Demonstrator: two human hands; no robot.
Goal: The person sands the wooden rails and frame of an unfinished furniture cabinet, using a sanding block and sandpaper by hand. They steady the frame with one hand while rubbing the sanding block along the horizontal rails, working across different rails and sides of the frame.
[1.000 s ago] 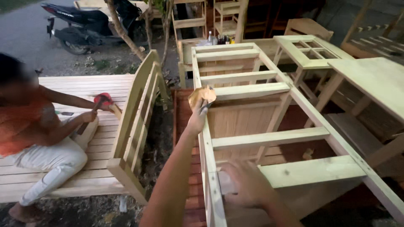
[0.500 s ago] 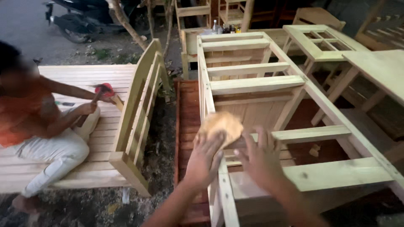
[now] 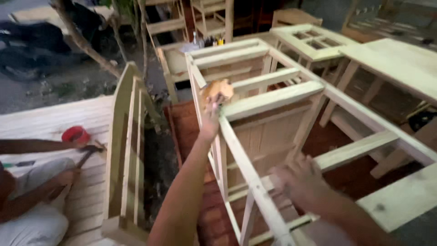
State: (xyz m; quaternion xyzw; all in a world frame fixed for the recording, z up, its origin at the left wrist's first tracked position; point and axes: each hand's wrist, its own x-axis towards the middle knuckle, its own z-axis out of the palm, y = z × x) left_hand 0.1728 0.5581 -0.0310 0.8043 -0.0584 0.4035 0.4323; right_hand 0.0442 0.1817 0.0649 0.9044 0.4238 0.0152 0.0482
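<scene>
While a co-worker's hand (image 3: 72,176) at the far left gripped a hammer (image 3: 86,154) over the slatted wooden bench (image 3: 98,114), a small red round container (image 3: 75,134) sat just beyond it on the slats. Further right, the left hand (image 3: 210,119) stretched out along the long rail of the pale wooden frame (image 3: 273,98), clenched around a crumpled piece of tan sandpaper (image 3: 217,89) that stuck up above the fingers and lay against the rail near the second cross-slat. Behind the frame, on a small desk (image 3: 175,61), stood a few bottles (image 3: 207,41) too small to tell apart, one with a yellow patch. Nearer and to the right, the right hand (image 3: 298,180) was blurred, fingers spread and released, holding nothing, just above a lower cross-slat.
</scene>
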